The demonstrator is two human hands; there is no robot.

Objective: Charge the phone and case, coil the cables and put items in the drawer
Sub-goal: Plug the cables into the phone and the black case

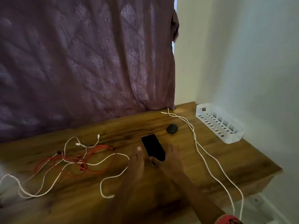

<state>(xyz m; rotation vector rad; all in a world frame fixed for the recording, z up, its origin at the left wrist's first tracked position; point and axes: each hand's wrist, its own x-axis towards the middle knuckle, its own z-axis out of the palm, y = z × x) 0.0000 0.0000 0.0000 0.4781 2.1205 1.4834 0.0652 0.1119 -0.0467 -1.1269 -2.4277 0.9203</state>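
Phone [152, 147] lies flat and face-up on the wooden table [242, 167], its long axis running from far-left to near-right, so the near short end points at the right hand [171, 160]. That hand straddles this end, thumb at the near-left corner and the other fingers spread loosely past the right edge. Blur hides whether it pinches the phone or only touches it. The left hand [137, 160] lies just beside the phone's left long edge, fingers straight and stretched forward, holding nothing.

The right hand looks the better placed to lift it. The two white charging cables [194, 136] run along that hand's side of the table, their free plugs [164, 112] lying beyond the phone's far end, near the curtain [80, 62]. The dark earbud case [172, 128] sits between phone and plugs, apart from both. To my eye the next move means bringing the phone's port end and a plug together, either by turning the phone or by drawing a plug nearer
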